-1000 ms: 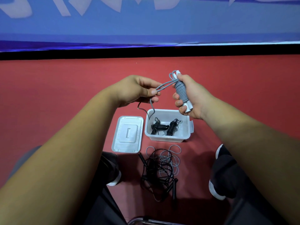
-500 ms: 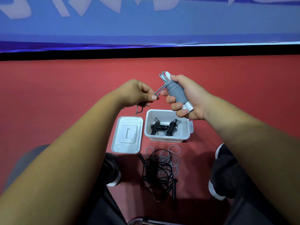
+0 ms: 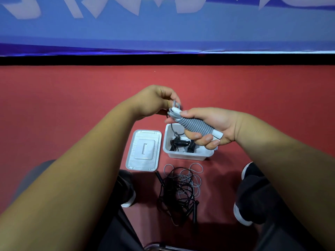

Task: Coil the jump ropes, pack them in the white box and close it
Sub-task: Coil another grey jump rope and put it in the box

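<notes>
Shoes: my shoes (image 3: 126, 192) rest on the red floor (image 3: 72, 115) on either side of the work, so everything lies between my feet and within reach.
Tangle: a loose tangle (image 3: 178, 189) of black and grey cord lies on the floor just this side of the box, uncoiled. I judge it is the work left to do.
Lid: the lid (image 3: 144, 150) lies flat just left of the box, off and to one side, so the opening is free for packing.
Box: the white box (image 3: 186, 155) stands open on the floor, below my right hand, so a finished bundle can drop straight in.
Black rope: one black rope (image 3: 181, 142) lies wound up inside the box, already packed.
Grey rope: the grey rope (image 3: 196, 125) is in the air above the box. Its cord is wound in tight turns round the handles, and white tips show at both ends.
Right hand: my right hand (image 3: 217, 124) holds the bundle, with my fingers (image 3: 197, 137) curled and clamped on the windings so the turns cannot spring loose.
Left hand: my left hand (image 3: 154, 102) works at the far tip, its fingers pinched together on the last loops of cord. I judge I am securing the end. A thin strand hangs from there toward the box, so the wrap may slacken if I let go too soon.
Banner: a blue banner (image 3: 163, 29) runs along the back, beyond the floor.
</notes>
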`<act>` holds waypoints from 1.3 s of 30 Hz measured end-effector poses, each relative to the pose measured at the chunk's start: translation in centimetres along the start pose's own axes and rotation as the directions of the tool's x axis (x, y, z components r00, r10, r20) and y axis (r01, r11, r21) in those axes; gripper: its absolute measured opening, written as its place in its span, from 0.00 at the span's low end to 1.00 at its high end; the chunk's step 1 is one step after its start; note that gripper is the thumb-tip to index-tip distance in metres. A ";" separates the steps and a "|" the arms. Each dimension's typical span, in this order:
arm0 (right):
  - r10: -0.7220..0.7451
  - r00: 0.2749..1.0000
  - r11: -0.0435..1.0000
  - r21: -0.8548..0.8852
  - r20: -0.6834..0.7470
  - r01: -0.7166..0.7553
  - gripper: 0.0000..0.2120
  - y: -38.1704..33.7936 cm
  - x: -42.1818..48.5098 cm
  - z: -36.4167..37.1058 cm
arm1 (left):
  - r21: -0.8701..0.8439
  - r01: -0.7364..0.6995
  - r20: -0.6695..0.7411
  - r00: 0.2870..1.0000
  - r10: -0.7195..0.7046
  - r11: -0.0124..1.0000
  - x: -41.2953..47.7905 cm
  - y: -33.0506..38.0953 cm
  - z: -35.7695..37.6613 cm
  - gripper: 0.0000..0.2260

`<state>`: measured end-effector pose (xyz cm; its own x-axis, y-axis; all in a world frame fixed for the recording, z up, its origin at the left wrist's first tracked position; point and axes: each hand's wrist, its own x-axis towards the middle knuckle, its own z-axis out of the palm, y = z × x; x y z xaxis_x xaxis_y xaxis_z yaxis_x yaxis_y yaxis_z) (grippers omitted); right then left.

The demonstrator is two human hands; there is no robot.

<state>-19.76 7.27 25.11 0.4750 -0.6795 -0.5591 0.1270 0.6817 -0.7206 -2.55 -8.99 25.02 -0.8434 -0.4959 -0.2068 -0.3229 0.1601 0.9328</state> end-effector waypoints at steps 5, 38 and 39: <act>0.038 0.997 0.999 -0.028 -0.073 -0.040 0.22 0.4 0.3 -0.5 | -0.153 0.044 0.039 0.998 -0.038 0.987 0.1 0.5 -0.4 0.13; -0.037 0.761 0.952 0.210 -0.648 0.225 0.29 0.3 2.7 -1.1 | -0.317 0.216 -0.010 0.973 -0.231 0.923 0.8 0.1 0.9 0.12; -0.037 0.762 0.950 0.215 -0.647 0.228 0.29 0.3 2.6 -1.1 | -0.328 0.219 -0.002 0.973 -0.233 0.919 0.8 0.2 1.0 0.12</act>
<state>-19.45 5.41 23.04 -0.2064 -0.7180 -0.6647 0.4159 0.5506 -0.7238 -3.70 -8.51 24.80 -0.7441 -0.5214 -0.4176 -0.3408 -0.2415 0.9086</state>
